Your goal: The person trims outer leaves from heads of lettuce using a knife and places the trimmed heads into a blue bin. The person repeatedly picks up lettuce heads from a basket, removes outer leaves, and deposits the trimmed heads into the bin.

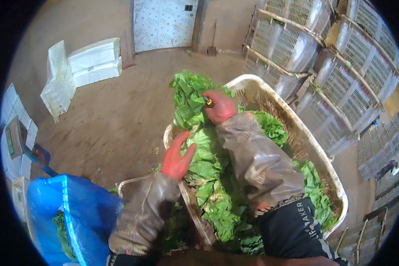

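Observation:
My right hand (219, 106), in a red glove, is closed around a small tool with a black and yellow handle (207, 100). It lies against a leafy green lettuce head (189, 96) at the far end of a large off-white plastic crate (306, 133). Whether the fingers also grip the leaves cannot be told. My left hand (178, 159), also red-gloved, is over the crate's left rim with thumb and fingers apart, beside a row of lettuce heads (204, 166). More lettuce (316, 196) lies along the right side, partly hidden by my right sleeve.
A blue plastic liner (86, 212) with greens inside stands at the lower left. Another crate's rim (133, 182) shows beneath my left arm. Stacked slatted crates (345, 93) fill the right. White foam boxes (96, 69) and a shovel (212, 50) are near the back wall.

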{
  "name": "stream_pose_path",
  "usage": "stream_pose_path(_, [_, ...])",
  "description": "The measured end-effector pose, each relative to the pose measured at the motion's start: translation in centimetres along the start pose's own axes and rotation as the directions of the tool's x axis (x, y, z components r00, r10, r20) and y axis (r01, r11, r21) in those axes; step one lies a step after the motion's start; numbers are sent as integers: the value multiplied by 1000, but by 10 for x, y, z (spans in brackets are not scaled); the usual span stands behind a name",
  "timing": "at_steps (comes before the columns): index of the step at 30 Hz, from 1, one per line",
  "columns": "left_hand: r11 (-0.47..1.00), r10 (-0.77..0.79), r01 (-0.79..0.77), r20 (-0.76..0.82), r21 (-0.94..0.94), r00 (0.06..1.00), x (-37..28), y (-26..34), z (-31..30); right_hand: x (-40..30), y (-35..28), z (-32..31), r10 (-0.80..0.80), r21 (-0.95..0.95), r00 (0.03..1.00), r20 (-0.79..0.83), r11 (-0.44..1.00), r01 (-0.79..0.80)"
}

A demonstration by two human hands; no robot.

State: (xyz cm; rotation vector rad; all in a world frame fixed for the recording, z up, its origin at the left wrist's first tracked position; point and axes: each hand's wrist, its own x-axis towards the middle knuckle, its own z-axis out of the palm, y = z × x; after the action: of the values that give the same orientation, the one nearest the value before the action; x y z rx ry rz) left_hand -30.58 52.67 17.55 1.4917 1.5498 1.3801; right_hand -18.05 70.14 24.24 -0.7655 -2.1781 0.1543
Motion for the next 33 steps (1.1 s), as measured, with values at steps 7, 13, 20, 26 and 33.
stream_pose_path(7, [151, 104, 135, 151, -979, 983, -113, 3, 17, -89, -171, -87, 327, 527, 912, -249, 835, -156])
stream_pose_path(13, [255, -78, 97, 79, -962, 994, -164, 10, -79, -210, -252, -88, 272, 348, 809, 521, 797, -493])
stream_pose_path(20, [601, -326, 660, 616, -451, 717, -308, 6, -194, -215, -336, -27, 290, 185, 164, 943, -46, -982])
stream_pose_path(26, [501, -309, 703, 654, -505, 690, -349, 8, -211, -216, -345, -40, 82, -69, 488, 869, 997, -43])
stream_pose_path(33, [610, -294, 608, 568, -509, 769, -342, 18, -207, -187, -344, -26, -281, 173, 306, 910, 926, 337])
